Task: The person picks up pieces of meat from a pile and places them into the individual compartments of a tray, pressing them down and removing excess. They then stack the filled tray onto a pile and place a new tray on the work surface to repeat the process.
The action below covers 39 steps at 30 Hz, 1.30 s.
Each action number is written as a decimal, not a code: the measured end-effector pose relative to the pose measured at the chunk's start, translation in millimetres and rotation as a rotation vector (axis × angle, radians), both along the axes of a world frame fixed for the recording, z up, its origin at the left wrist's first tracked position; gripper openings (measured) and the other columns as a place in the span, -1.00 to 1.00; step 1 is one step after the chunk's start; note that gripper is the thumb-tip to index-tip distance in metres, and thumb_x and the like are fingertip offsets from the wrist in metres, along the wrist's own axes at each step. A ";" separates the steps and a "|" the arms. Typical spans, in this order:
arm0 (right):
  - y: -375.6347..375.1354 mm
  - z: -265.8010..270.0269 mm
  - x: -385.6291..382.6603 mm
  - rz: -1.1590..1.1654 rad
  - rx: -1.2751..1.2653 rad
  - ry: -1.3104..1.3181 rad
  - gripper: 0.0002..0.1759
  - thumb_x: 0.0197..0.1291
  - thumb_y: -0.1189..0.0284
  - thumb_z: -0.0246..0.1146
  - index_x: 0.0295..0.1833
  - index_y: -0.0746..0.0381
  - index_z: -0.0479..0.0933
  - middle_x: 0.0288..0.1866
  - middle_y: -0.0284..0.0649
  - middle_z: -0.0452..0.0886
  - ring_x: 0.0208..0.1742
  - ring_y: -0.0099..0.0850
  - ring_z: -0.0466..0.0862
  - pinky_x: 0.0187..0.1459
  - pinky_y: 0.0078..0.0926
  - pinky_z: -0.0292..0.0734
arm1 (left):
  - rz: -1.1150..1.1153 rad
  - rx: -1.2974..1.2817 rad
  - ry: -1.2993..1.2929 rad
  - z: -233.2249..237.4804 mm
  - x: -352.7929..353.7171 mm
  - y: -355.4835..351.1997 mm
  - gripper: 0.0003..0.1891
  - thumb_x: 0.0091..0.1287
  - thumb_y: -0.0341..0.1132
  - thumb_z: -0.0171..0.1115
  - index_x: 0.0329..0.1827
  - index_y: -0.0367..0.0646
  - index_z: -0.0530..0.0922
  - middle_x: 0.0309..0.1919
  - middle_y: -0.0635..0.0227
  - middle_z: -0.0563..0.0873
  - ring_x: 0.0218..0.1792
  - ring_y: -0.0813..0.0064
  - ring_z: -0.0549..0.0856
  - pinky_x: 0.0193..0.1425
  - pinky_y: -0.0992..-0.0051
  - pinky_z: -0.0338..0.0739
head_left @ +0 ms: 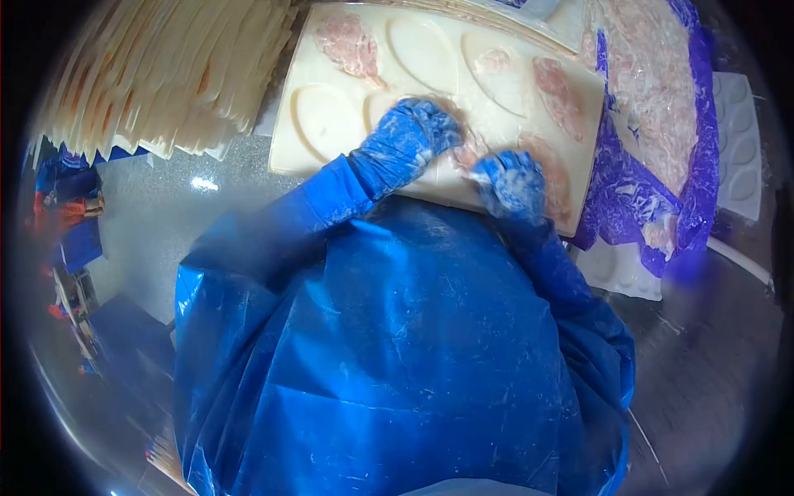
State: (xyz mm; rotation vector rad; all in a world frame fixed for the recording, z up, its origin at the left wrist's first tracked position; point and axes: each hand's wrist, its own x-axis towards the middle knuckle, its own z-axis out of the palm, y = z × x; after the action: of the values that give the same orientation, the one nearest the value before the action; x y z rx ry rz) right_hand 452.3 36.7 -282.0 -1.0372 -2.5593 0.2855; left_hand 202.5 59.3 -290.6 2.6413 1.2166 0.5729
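Note:
A white tray [285, 124] with oval hollows lies in front of me. Meat pieces sit in its top left hollow [346, 43] and in its right part [560, 95]. Over the lower middle of the tray is my left hand [418, 132], in a blue glove, its fingers curled down; what is under them is hidden. My right hand [510, 178], gloved too, is closed at the tray's lower edge on a pale pink meat piece [470, 155] that stretches between both hands. More meat [552, 178] lies just right of it.
Many stacked trays [165, 74] stand at the upper left. Purple film [703, 124] with a large mass of pale meat [649, 74] is at the right. Further moulded trays [736, 145] lie beyond it. Another person's hand [83, 207] shows at the far left.

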 end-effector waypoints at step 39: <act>57.9 11.5 -102.2 -0.022 -0.023 -0.131 -0.58 0.15 0.24 0.36 0.13 0.08 0.55 0.21 -0.19 0.58 0.31 -0.03 0.47 0.32 -0.10 0.35 | 0.305 -0.023 0.075 26.7 -63.5 -11.0 -0.70 0.14 -0.19 0.43 -0.13 -0.11 0.65 -0.22 0.20 0.69 -0.15 0.10 0.64 -0.07 0.14 0.53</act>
State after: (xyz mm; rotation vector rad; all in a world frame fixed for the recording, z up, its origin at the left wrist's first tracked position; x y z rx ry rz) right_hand 350.1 94.6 -270.5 -1.1262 -2.6647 0.2497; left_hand 139.0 48.4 -263.9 2.4941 1.6530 0.5041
